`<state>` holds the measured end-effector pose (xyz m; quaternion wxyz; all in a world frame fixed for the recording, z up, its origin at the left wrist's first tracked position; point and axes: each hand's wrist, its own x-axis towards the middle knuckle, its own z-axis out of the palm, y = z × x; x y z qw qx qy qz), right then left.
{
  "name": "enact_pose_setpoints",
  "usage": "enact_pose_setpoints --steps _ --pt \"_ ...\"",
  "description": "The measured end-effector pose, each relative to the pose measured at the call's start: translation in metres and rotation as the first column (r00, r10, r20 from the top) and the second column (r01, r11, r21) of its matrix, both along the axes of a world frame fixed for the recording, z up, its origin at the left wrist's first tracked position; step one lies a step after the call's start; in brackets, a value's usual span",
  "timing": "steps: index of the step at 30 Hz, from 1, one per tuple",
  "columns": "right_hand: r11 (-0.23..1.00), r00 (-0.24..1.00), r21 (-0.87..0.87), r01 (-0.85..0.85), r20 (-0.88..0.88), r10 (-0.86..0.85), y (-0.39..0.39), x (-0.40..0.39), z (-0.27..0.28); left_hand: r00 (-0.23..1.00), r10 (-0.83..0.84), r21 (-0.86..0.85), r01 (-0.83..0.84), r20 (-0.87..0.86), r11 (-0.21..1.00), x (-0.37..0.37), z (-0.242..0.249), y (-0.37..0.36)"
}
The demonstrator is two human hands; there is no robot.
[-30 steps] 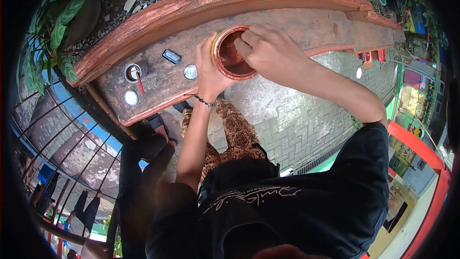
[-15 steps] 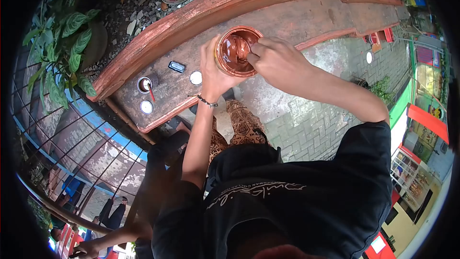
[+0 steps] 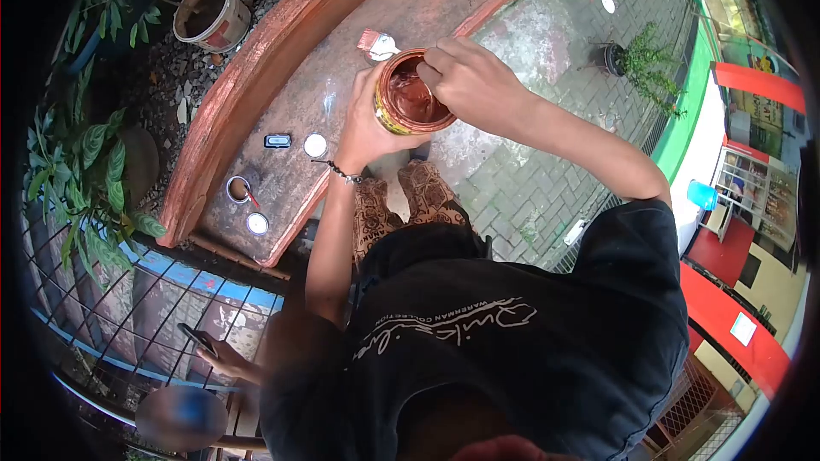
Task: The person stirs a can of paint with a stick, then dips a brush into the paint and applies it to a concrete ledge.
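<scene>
A can of red-brown paint (image 3: 389,117) with a yellow label is held up over the bench edge in front of my body, tilted so its inside shows. My left hand (image 3: 360,124) is wrapped round its near left side. My right hand (image 3: 471,77) is closed at the right rim, fingers bent down into the opening. Whatever they grip is hidden by the hand and the can. The glossy paint (image 3: 410,90) shows swirl marks. Just beyond the can, a paintbrush (image 3: 377,44) with reddish bristles and a white handle lies on the bench.
On the bench (image 3: 299,102) are a dark small box (image 3: 278,141), a white round lid (image 3: 315,145), an open tin (image 3: 238,189) with a red-handled brush, and another lid (image 3: 257,223). A bucket (image 3: 213,17) stands behind. At lower left, another person's hand (image 3: 226,360) holds a phone (image 3: 196,338).
The view has turned, and the paintbrush on the bench has come into sight beyond the can. My right hand is still at the can's rim. The other person's hand appears higher, with a phone.
</scene>
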<state>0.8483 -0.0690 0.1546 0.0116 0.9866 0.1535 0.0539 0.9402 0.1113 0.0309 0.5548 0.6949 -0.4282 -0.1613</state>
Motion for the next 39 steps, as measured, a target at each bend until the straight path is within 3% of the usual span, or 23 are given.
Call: enact_pose_setpoints --steps 2,4,6,8,9,10,12,14,17,20,22,24,26,28,29,32,34,36,38,39 --pt "0.999 0.999 0.017 0.030 -0.020 -0.030 -0.009 -0.022 -0.005 0.998 -0.044 -0.004 0.044 -0.054 0.999 -0.002 -0.004 -0.007" --pt "0.961 0.976 0.273 0.033 -0.218 0.028 -0.025 -0.048 -0.009 0.990 -0.143 0.037 0.143 -0.011 0.989 -0.012 0.000 -0.028" --pt "0.938 0.976 0.330 0.105 -0.215 -0.033 -0.041 -0.058 -0.008 0.981 -0.196 0.042 0.195 0.016 0.980 -0.022 0.003 -0.046" --pt "0.986 0.997 0.151 0.064 0.035 -0.070 -0.065 -0.061 -0.005 0.971 -0.233 0.045 0.231 0.056 0.972 -0.030 0.008 -0.067" --pt "0.992 0.995 0.102 0.079 0.052 -0.085 -0.074 -0.071 -0.002 0.977 -0.197 0.044 0.194 0.084 0.980 -0.036 0.010 -0.075" --pt "0.990 0.993 0.113 0.087 0.067 -0.095 -0.082 -0.083 -0.003 0.980 -0.159 0.041 0.156 0.116 0.987 -0.040 0.013 -0.083" --pt "0.992 0.996 0.106 0.062 -0.062 -0.056 -0.095 -0.105 -0.007 0.988 -0.122 0.058 0.117 0.099 0.991 -0.049 0.015 -0.101" --pt "0.977 0.996 0.195 0.081 -0.054 -0.072 -0.105 -0.111 -0.011 0.969 -0.001 0.027 -0.006 0.246 1.000 -0.061 0.010 -0.118" --pt "0.984 0.970 0.158 0.084 0.214 -0.117 -0.128 -0.112 -0.008 0.946 0.075 -0.055 -0.061 0.315 0.997 -0.079 0.012 -0.147" --pt "0.981 0.959 0.060 0.185 0.209 -0.193 -0.147 -0.130 0.001 0.937 0.172 -0.164 -0.127 0.305 0.978 -0.082 0.000 -0.164" --pt "0.985 0.967 0.070 0.157 0.193 -0.168 -0.146 -0.135 0.001 0.916 0.245 -0.219 -0.181 0.317 0.959 -0.086 -0.002 -0.177" --pt "0.990 0.954 0.130 0.062 0.284 -0.097 -0.145 -0.134 0.002 0.917 0.248 -0.224 -0.183 0.313 0.957 -0.091 -0.002 -0.189" --pt "0.992 0.942 0.068 0.102 0.313 -0.118 -0.157 -0.134 0.014 0.933 0.270 -0.290 -0.197 0.239 0.937 -0.097 0.001 -0.201" --pt "0.973 0.924 0.026 0.229 0.308 -0.225 -0.167 -0.140 0.020 0.929 0.271 -0.286 -0.196 0.251 0.938 -0.103 0.009 -0.205" --pt "0.976 0.949 0.065 0.207 0.231 -0.217 -0.167 -0.145 0.015 0.920 0.267 -0.253 -0.196 0.287 0.947 -0.103 0.010 -0.207" --pt "0.985 0.967 0.141 0.094 0.222 -0.125 -0.159 -0.152 0.004 0.895 0.273 -0.211 -0.208 0.354 0.955 -0.112 0.006 -0.213" --pt "0.987 0.970 0.122 0.106 0.203 -0.130 -0.168 -0.150 0.006 0.925 0.236 -0.219 -0.174 0.299 0.960 -0.119 0.005 -0.216" --pt "0.976 0.927 0.072 0.204 0.307 -0.216 -0.177 -0.150 0.004 0.924 0.221 -0.183 -0.170 0.313 0.968 -0.121 0.001 -0.215" --pt "0.972 0.937 0.083 0.218 0.261 -0.233 -0.169 -0.161 -0.004 0.955 0.204 -0.176 -0.167 0.217 0.970 -0.122 -0.004 -0.213" --pt "0.978 0.957 0.130 0.165 0.219 -0.190 -0.162 -0.166 -0.006 0.935 0.199 -0.143 -0.163 0.294 0.976 -0.120 -0.004 -0.210"
